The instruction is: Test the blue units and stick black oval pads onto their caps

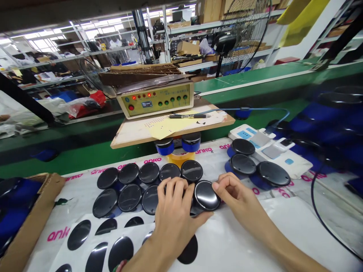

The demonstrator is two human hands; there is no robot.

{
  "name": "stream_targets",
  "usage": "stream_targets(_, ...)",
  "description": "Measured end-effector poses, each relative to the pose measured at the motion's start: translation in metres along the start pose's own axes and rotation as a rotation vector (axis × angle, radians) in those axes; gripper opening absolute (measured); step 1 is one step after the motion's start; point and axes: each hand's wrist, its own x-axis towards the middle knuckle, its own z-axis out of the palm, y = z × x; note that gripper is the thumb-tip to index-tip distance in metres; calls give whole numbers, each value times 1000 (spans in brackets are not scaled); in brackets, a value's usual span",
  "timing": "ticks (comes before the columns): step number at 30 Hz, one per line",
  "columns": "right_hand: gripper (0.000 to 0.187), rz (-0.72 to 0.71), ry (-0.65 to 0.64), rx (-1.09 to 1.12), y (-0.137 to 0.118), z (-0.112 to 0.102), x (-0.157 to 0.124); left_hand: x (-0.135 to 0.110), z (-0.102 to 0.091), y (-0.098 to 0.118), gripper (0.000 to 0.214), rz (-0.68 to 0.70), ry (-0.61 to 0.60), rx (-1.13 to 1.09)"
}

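Several round black glossy discs lie in two rows on a white sheet printed with pink "anko" lettering. My left hand lies over the discs at the right end of the front row, fingers curved down on one of them. My right hand pinches the right edge of a black disc that sits between both hands. Three more discs lie apart to the right.
A beige tester box with red and green lights stands on a board with a pen. Blue-based units sit under it. A cardboard box is at left, white devices at right, a fan behind.
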Motion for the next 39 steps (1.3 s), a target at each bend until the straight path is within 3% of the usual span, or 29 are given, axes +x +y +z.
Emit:
stream_targets(21,30,-39,13,-16,6,2,1,0,0,0,49,19,-17,0)
stream_targets(25,28,41,29,20,8,0,2,-1,0,-1,47,20,-14,18)
stream_targets(27,37,64,57,-15,8,1,1,0,0,-1,45,26,-8,36)
stream_targets(29,39,29,18,-121,5,5,0,0,1,-2,44,39,7,54)
stream_targets(33,22,-127,-88,-291,-9,7,-2,0,1,0,42,42,14,100)
stream_targets(36,30,-177,-8,-380,-18,-13,-2,0,0,2,43,57,78,137)
stream_targets(39,39,-254,193,-712,-13,-55,-1,0,2,3,46,234,116,182)
